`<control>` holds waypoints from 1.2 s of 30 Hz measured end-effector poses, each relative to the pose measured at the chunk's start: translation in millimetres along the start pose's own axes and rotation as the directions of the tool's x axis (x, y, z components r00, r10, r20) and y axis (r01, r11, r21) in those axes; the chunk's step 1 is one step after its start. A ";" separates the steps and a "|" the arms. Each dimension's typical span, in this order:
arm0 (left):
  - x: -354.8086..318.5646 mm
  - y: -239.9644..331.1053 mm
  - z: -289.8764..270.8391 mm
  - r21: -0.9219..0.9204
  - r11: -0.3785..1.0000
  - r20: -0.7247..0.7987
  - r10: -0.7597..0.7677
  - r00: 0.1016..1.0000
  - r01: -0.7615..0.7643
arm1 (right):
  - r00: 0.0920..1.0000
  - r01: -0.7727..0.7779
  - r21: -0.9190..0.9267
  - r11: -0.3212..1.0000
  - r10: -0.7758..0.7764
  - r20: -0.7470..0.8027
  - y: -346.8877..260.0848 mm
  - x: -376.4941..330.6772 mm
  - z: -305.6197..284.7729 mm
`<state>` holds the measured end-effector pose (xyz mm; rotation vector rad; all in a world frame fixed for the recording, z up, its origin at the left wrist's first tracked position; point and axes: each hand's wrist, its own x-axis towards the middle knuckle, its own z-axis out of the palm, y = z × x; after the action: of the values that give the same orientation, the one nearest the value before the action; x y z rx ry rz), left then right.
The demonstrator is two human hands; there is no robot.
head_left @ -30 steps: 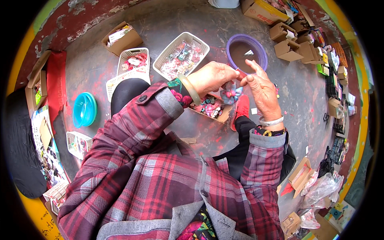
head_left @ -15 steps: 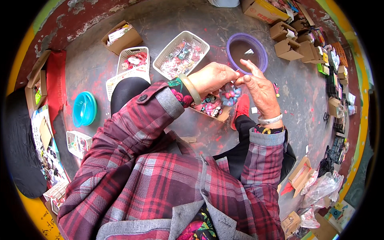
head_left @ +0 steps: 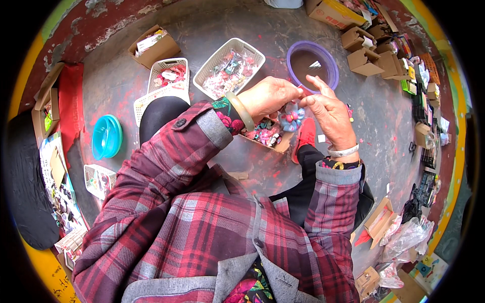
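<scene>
A blue-and-pink flower ornament (head_left: 292, 118) hangs between my hands, over a cardboard box (head_left: 281, 146) of small colourful pieces. My left hand (head_left: 269, 98) comes in from the left, its fingers pinched together just above the flower. Facing it, my right hand (head_left: 331, 117) has its thumb bent toward the left fingertips while another finger points up and away. Both sets of fingertips meet around something thin and small, too fine to make out. Whether the flower hangs from one hand or both is partly hidden by the fingers.
Beyond my hands stand a white basket (head_left: 202, 76) of wrapped small pieces and a purple basin (head_left: 333, 76) of water. To the left are smaller white baskets (head_left: 150, 101) and teal basins (head_left: 115, 144). Cardboard boxes (head_left: 362, 61) line the right wall, with plastic bags (head_left: 406, 242) nearer.
My hands stay almost in place, the fingertips shifting slightly against each other. The flower has turned a little and sits marginally higher beneath them.
</scene>
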<state>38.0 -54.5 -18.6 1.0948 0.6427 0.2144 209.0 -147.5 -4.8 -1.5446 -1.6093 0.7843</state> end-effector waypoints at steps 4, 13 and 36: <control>-5.7 5.8 6.1 0.038 0.999 0.011 0.018 1.000 -0.019 | 0.999 -0.036 0.026 0.999 0.036 0.016 2.9 -0.9 3.7; 0.7 -1.2 -1.7 0.057 0.998 0.047 0.004 0.999 -0.007 | 0.992 -0.080 0.165 0.983 0.095 -0.086 -2.8 -0.5 5.7; 10.4 -4.4 -7.6 -0.443 0.888 0.051 0.162 0.985 -0.123 | 0.890 -0.165 0.741 0.650 0.423 -0.172 -6.2 -1.4 15.7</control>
<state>41.2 -46.0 -28.6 0.7084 0.4065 0.4168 192.4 -148.3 -8.0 -1.2603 -0.6458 1.0951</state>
